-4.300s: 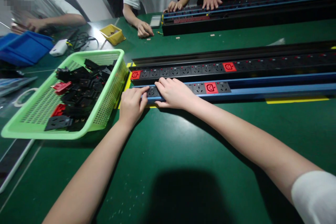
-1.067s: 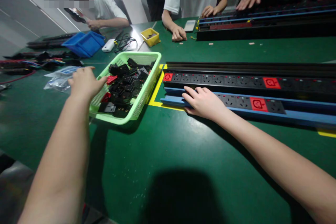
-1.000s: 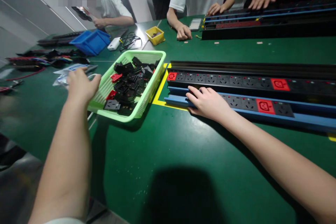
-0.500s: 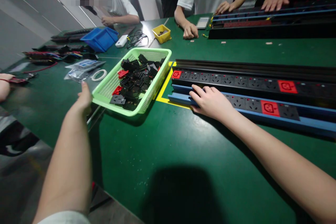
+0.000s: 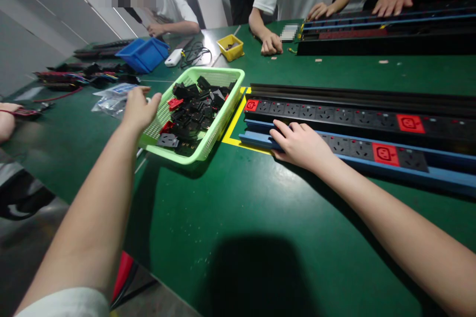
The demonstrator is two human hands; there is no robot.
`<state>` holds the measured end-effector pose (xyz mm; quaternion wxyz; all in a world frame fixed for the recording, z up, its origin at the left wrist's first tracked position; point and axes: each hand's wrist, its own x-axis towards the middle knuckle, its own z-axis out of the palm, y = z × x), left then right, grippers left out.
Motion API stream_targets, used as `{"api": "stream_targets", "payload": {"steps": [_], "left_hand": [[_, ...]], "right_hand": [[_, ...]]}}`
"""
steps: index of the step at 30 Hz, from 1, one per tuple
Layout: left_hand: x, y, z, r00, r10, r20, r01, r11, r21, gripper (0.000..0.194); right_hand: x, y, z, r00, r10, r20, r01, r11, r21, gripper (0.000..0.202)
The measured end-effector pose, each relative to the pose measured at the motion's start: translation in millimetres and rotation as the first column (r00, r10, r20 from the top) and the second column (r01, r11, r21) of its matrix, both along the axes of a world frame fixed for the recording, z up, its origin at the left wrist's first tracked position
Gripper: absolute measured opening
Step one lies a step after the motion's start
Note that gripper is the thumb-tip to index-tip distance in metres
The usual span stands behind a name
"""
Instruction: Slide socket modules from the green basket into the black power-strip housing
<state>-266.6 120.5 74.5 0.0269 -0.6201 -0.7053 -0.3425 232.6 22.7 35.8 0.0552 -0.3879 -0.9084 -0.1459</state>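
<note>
The blue rail (image 5: 448, 177) lies on the green table (image 5: 260, 213) in front of me, toward my right, with black socket modules (image 5: 360, 149) and one red socket (image 5: 386, 154) set in its channel. My right hand (image 5: 302, 145) rests over the rail near its left end, fingers slightly spread, thumb low at the near edge; I can't tell what, if anything, lies under the palm. Just behind runs a black rail (image 5: 323, 114) with more sockets, two of them red, and behind that a dark strip (image 5: 357, 92). Yellow tape (image 5: 231, 126) marks the table by their left ends. Left of the tape sits my light green basket (image 5: 186, 159), holding a jumble of black and red parts (image 5: 195, 111). My left hand (image 5: 139, 109) is at the basket's left side, thumb spread from the fingers; whether it touches the rim I can't tell. Beyond that hand lies a clear plastic bag (image 5: 111, 101). Farther back are a blue bin (image 5: 145, 55), dark cables (image 5: 195, 54) and a small yellow bin (image 5: 230, 50). Across the table, people's hands rest by another long black assembly (image 5: 372, 44).
</note>
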Motion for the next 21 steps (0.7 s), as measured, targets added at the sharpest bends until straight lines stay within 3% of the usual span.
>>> {"api": "stream_targets", "payload": {"steps": [2,5,9,14,18,21], "left_hand": [[31.5,24.3,-4.1,0.999,-0.005,-0.048,-0.001,0.992,-0.124,0.067],[69.5,54.5,-11.9,0.999,0.022,0.043,-0.016,0.990,-0.144,0.084],[83.6,73.1,-21.3,0.990,0.139,0.015,-0.136,0.982,-0.128,0.079],[74.9,64.9,-22.4,0.996,0.087,-0.018,-0.088,0.987,-0.138,0.061],[75.9,49.8,-10.5,0.998,0.036,-0.044,-0.044,0.981,-0.191,0.048],[85.6,34.7,-1.2,0.998,0.010,-0.056,-0.024,0.968,-0.250,0.050]], "right_hand": [[0.1,0.0,-0.6,1.000,0.000,-0.007,0.000,1.000,-0.005,0.041],[0.2,0.0,-1.3,1.000,-0.001,-0.013,0.000,1.000,-0.006,0.042],[0.2,0.1,-1.4,1.000,-0.001,-0.006,0.001,1.000,0.000,0.043],[-0.4,0.7,-1.7,1.000,0.004,-0.004,-0.004,1.000,-0.009,0.041],[-0.5,0.7,-2.2,1.000,-0.001,-0.010,0.001,1.000,-0.013,0.042],[0.1,0.6,-2.6,1.000,0.006,-0.012,-0.006,1.000,-0.012,0.044]]}}
